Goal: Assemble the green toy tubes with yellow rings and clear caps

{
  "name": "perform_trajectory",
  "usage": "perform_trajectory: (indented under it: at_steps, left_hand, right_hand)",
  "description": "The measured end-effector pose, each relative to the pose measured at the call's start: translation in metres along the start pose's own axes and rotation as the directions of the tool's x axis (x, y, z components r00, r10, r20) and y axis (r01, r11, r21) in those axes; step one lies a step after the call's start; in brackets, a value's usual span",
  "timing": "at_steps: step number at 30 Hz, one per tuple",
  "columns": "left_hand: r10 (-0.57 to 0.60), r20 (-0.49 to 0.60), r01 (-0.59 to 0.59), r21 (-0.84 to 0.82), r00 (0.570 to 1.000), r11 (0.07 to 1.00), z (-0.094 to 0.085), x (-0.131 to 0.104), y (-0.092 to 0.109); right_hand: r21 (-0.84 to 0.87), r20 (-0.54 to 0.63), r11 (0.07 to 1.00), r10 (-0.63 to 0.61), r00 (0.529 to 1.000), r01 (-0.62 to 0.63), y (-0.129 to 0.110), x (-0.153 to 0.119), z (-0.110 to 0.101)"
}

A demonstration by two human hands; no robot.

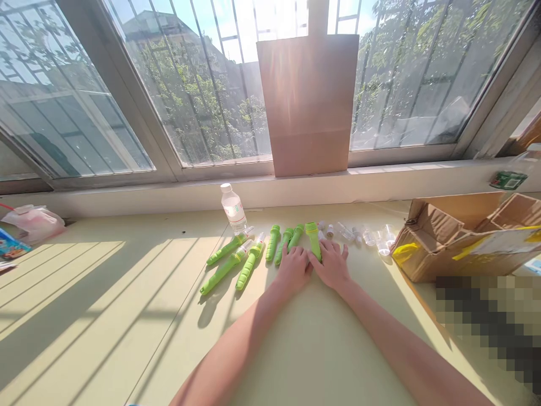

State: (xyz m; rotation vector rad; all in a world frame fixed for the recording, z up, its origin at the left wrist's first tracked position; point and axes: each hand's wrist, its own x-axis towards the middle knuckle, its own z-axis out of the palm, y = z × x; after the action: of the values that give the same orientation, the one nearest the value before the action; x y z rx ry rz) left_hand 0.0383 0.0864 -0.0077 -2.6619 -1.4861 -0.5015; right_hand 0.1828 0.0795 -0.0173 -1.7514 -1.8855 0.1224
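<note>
A green plastic tube (311, 234) with a ridged, thread-like top stands between my two hands. Against its lower part lie the thumb and fingers of my right hand (333, 266), which grips it. My left hand (293, 266) rests just left of that tube, fingers stretched out on the table. Close to its fingertips lie more green tubes (273, 242) without clear tops; the lower end of one (296, 235) is hidden by the hand. Farther left are several green tubes with clear tips, such as this one (250, 264). Small clear plastic caps (345, 231) are scattered beyond my right hand.
A bottle with a white cap (233, 211) stands behind the green tubes. An open cardboard box (460, 242) sits at the right. At the far left lies a pinkish plastic bag (36, 223). A brown board (310, 107) leans against the window above the sill.
</note>
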Motion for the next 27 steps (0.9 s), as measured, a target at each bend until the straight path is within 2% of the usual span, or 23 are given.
perform_trajectory:
  at_steps: [5,10,14,18,21,23,25,27]
  left_hand:
    - [0.001,-0.093,-0.001,0.002,0.996,1.000,0.007,0.000,-0.002]
    - [0.021,-0.185,-0.012,0.050,0.983,0.999,0.011,0.000,-0.004]
    - [0.007,-0.154,-0.004,0.017,0.988,1.000,0.011,0.000,-0.004]
    - [0.000,-0.099,0.000,0.002,0.995,1.000,0.010,0.000,-0.004]
    - [0.019,-0.100,-0.013,0.065,0.995,0.998,0.010,0.001,-0.004]
    - [0.002,-0.158,0.011,0.086,0.988,0.996,0.010,0.001,-0.005]
    - [-0.059,-0.255,0.067,0.023,0.965,0.998,0.010,0.001,-0.006]
    - [-0.166,-0.361,0.120,-0.146,0.918,0.982,0.009,0.002,-0.008]
  right_hand:
    - [0.089,-0.122,0.995,-0.031,0.992,0.042,0.001,-0.003,0.000]
    - [0.242,-0.117,0.967,-0.057,0.991,0.084,0.004,-0.001,-0.001]
    - [0.302,-0.135,0.941,-0.114,0.984,0.151,0.004,-0.001,-0.003]
    - [0.309,-0.119,0.938,-0.124,0.985,0.156,0.003,-0.003,-0.003]
    - [0.287,-0.175,0.949,-0.080,0.981,0.129,0.004,-0.004,0.001]
    - [0.253,-0.244,0.965,0.000,0.970,0.064,0.007,-0.003,0.003]
    - [0.212,-0.305,0.977,0.088,0.948,-0.023,0.009,-0.002,0.004]
    - [0.176,-0.329,0.980,0.143,0.933,-0.088,0.012,-0.001,0.004]
